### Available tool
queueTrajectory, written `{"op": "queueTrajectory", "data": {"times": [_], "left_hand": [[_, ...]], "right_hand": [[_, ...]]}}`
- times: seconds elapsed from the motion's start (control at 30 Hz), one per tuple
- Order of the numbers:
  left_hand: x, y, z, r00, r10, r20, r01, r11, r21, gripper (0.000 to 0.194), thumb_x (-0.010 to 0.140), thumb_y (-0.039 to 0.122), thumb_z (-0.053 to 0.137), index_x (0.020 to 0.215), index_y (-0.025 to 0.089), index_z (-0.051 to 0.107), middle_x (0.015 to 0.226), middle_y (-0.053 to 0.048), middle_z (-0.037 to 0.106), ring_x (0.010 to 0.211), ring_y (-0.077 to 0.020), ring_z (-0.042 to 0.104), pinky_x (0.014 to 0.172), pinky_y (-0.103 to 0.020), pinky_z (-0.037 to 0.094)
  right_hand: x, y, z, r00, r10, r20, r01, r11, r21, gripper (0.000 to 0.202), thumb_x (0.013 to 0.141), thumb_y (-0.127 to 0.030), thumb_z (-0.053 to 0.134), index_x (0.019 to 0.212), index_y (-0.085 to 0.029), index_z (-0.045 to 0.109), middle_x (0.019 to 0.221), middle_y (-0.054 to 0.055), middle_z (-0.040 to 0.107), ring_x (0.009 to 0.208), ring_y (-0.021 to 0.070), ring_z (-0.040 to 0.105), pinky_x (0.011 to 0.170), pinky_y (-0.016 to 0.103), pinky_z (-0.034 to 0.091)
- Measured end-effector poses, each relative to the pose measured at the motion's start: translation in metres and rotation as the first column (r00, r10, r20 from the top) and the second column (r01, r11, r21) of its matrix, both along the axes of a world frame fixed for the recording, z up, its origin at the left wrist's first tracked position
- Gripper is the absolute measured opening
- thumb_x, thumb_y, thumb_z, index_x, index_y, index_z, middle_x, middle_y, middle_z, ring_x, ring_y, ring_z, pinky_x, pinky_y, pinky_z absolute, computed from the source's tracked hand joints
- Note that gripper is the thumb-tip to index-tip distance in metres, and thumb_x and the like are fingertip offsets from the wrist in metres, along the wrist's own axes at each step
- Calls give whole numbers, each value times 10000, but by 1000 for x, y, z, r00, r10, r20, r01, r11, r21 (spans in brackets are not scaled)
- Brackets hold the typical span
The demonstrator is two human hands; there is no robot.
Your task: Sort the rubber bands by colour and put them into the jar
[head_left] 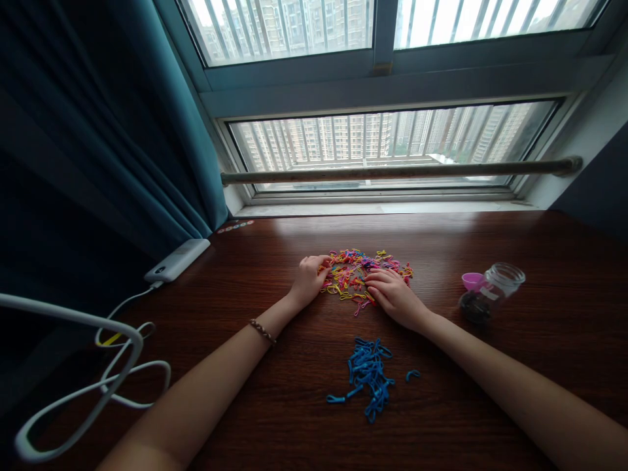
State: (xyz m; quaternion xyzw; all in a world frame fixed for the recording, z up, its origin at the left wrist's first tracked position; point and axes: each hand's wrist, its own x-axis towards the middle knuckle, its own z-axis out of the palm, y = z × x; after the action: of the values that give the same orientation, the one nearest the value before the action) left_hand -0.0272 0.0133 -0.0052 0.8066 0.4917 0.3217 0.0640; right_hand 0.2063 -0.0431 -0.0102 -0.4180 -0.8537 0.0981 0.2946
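A multicoloured pile of small elastic hair ties (350, 271), mostly pink, red and yellow, lies on the brown wooden tabletop. My left hand (309, 281) rests against the pile's left edge, fingers bent and thumb apart from them, with some ties in the gap. Over the pile's right side my right hand (395, 299) lies palm down, its fingers stretched out and touching the ties. Nearer to me, between my forearms, is a separate heap of blue hair ties (370, 373). One blue piece (413, 375) sits apart to its right.
A tilted clear jar (503, 281) with dark contents stands at the right beside a pink cup-shaped lid (471, 281). On the left are a white power strip (179, 260), looped white cable (132, 366) and a blue curtain (161, 131). A barred window (383, 140) is behind the table.
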Motion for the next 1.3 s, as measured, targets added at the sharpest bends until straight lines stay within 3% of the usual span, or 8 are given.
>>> {"op": "queueTrajectory", "data": {"times": [0.6,0.77,0.87,0.97,1.03,1.13,1.23,1.3], "left_hand": [[1,-1,-1,996,19,-87,-18,1000,13,110,766,220,551,793,213,657,893,-41,599,916,-205,505,850,-387,378],[0,1,-4,996,35,-87,-37,999,-21,78,752,213,569,713,195,634,908,-39,601,930,-207,488,863,-394,353],[1,1,-4,995,39,-91,-41,999,-19,69,757,200,556,712,186,607,910,-37,602,935,-206,484,871,-394,344],[2,1,-4,995,52,-87,-53,999,-11,59,767,194,529,735,183,577,890,-38,604,920,-207,487,871,-396,345],[2,1,-3,995,64,-75,-66,998,-18,54,771,196,517,753,186,567,865,-40,607,902,-210,492,867,-400,352],[1,1,-2,995,85,-50,-86,996,-29,51,772,202,515,768,190,564,842,-42,610,881,-213,503,860,-402,366],[1,0,0,996,85,-23,-86,996,-21,34,765,200,530,763,191,562,832,-35,611,866,-204,516,852,-390,380],[2,-1,1,997,81,1,-81,997,-8,18,754,191,546,757,194,564,825,-27,614,859,-196,523,847,-378,389]], "right_hand": [[-1,-5,7,938,-56,-342,61,998,4,307,884,-295,374,924,-177,654,984,97,619,930,200,574,847,334,459],[-2,-14,23,836,-84,-542,-5,987,-160,291,850,-314,439,794,-187,695,866,71,662,860,196,601,813,337,465],[-2,-19,29,738,-70,-671,-209,922,-326,310,831,-317,456,693,-161,685,785,66,670,789,184,613,757,316,482],[-4,-23,29,728,39,-685,-493,723,-484,322,813,-328,478,650,-130,673,703,67,667,669,164,621,644,275,499],[-6,-26,29,777,119,-618,-546,616,-568,332,807,-349,489,666,-114,676,635,59,656,545,135,597,530,232,479],[-6,-26,26,837,89,-540,-431,715,-550,353,813,-369,482,676,-108,675,540,32,618,408,88,514,408,183,398],[-4,-22,22,858,-14,-513,-248,863,-440,351,819,-359,478,640,-124,668,480,12,581,417,89,508,430,184,391],[-1,-17,19,856,-80,-510,-145,910,-387,354,823,-355,473,619,-134,660,464,6,571,432,98,516,456,195,400]]}}
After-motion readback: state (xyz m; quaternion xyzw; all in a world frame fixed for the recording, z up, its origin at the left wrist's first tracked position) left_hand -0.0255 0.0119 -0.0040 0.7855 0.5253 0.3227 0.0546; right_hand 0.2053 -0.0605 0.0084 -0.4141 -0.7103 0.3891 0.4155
